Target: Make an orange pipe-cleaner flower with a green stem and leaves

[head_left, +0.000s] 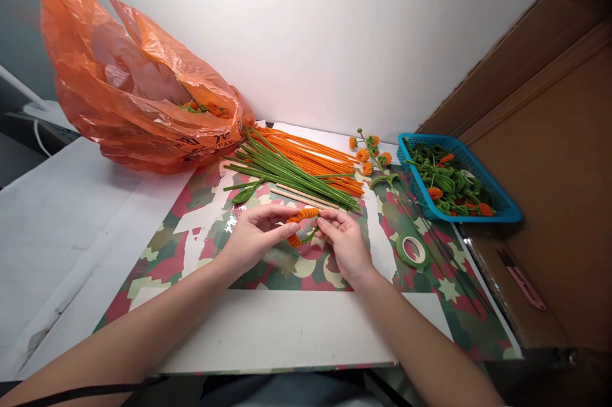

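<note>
Over the middle of the mat, my left hand [255, 231] pinches a coiled orange pipe cleaner [308, 213] between thumb and fingers. The coil bends round in a curve, its lower part hanging beneath my left thumb. My right hand [345, 242] is closed at the coil's right end, fingertips pressed together. A short green pipe cleaner [310, 235] runs from near the right fingertips toward the coil's lower end. Just beyond my hands lie thin wooden sticks [301, 196], a bundle of green pipe cleaners [291, 171] and a bundle of orange pipe cleaners [310, 152]. A green leaf shape [246, 193] lies near my left hand.
An orange plastic bag [143, 120] stands at the back left. A finished orange-flowered stem [373, 152] lies at the back right, beside a blue basket [507, 209] of green and orange pieces. Green tape [412, 251] and a pink utility knife [524, 286] lie to the right, near cardboard [554, 139].
</note>
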`<action>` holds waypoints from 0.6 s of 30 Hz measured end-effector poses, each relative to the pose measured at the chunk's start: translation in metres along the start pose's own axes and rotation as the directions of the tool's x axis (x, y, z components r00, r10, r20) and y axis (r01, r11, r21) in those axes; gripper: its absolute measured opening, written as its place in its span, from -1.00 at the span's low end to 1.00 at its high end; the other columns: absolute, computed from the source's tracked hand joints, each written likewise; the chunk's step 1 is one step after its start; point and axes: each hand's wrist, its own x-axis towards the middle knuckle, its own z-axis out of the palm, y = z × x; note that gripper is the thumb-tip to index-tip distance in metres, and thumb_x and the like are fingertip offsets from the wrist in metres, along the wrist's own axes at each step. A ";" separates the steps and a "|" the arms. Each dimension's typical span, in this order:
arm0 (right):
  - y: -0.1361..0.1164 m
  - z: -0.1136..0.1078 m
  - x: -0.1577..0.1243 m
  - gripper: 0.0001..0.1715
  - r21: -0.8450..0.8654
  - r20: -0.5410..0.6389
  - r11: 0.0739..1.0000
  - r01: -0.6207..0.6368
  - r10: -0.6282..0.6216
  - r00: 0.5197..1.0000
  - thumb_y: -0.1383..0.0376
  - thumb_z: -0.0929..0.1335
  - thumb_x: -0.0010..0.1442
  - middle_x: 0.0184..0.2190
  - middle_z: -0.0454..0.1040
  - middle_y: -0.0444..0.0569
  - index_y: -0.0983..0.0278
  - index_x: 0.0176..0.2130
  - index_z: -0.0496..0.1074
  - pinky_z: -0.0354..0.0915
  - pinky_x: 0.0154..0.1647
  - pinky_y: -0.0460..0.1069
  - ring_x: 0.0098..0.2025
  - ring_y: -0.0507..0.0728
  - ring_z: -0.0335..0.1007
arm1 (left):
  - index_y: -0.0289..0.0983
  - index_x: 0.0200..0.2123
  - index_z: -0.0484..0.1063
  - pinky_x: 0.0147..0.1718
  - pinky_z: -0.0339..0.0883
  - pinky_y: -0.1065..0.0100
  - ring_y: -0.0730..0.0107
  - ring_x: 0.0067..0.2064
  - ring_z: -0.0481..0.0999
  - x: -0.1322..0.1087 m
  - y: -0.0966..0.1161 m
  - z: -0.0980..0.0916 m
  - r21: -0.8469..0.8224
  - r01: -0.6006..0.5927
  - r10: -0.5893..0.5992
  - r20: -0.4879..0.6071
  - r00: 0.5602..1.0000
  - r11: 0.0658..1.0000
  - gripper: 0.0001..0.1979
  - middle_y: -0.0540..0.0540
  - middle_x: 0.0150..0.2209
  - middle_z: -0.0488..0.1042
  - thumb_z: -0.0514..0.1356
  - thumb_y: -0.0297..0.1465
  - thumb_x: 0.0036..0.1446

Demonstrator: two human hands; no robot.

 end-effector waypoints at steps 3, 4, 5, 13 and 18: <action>0.002 0.000 0.000 -0.66 0.010 0.002 0.999 -0.031 0.031 1.000 0.24 0.56 -0.19 -0.51 0.59 -0.13 0.30 -0.36 0.51 0.33 -0.50 -0.17 -0.57 -0.08 0.39 | -0.27 -0.31 0.61 -0.37 0.54 0.38 0.29 -0.32 0.62 0.001 -0.003 0.001 -0.061 0.041 -0.042 -0.008 0.999 0.997 -0.74 -0.12 -0.27 0.64 0.45 -0.32 -0.13; 0.002 0.000 -0.001 -0.65 0.011 0.003 0.999 -0.036 0.036 0.999 0.24 0.56 -0.20 -0.51 0.59 -0.12 0.31 -0.37 0.51 0.33 -0.49 -0.17 -0.57 -0.08 0.39 | -0.26 -0.32 0.61 -0.36 0.54 0.37 0.29 -0.31 0.62 0.001 -0.003 0.001 -0.070 0.043 -0.044 -0.018 0.999 0.997 -0.74 -0.12 -0.26 0.64 0.45 -0.32 -0.14; 0.002 -0.001 -0.001 -0.65 0.012 0.004 0.999 -0.039 0.039 0.999 0.24 0.56 -0.20 -0.51 0.59 -0.12 0.31 -0.37 0.51 0.33 -0.49 -0.17 -0.57 -0.08 0.39 | -0.26 -0.32 0.61 -0.34 0.55 0.36 0.28 -0.30 0.62 0.001 -0.003 0.001 -0.073 0.046 -0.048 -0.025 0.999 0.996 -0.74 -0.12 -0.24 0.64 0.46 -0.32 -0.14; -0.002 -0.001 0.001 -0.72 -0.027 -0.034 0.997 0.074 -0.075 0.997 0.23 0.53 -0.13 -0.48 0.58 -0.12 0.27 -0.36 0.52 0.35 -0.42 -0.12 -0.51 -0.05 0.40 | -0.27 -0.28 0.59 -0.33 0.56 0.33 0.28 -0.30 0.62 0.002 -0.004 0.000 -0.045 0.044 -0.047 -0.061 0.997 0.998 -0.71 -0.12 -0.25 0.61 0.44 -0.31 -0.12; -0.005 0.000 -0.002 -0.79 -0.159 -0.080 0.959 0.235 -0.250 0.965 0.23 0.48 -0.04 -0.43 0.58 -0.08 0.27 -0.35 0.53 0.39 -0.37 -0.05 -0.41 0.05 0.47 | -0.26 -0.31 0.58 -0.36 0.54 0.39 0.36 -0.36 0.59 0.002 -0.003 0.000 -0.026 0.017 -0.019 -0.084 0.996 1.000 -0.76 -0.07 -0.35 0.59 0.42 -0.31 -0.09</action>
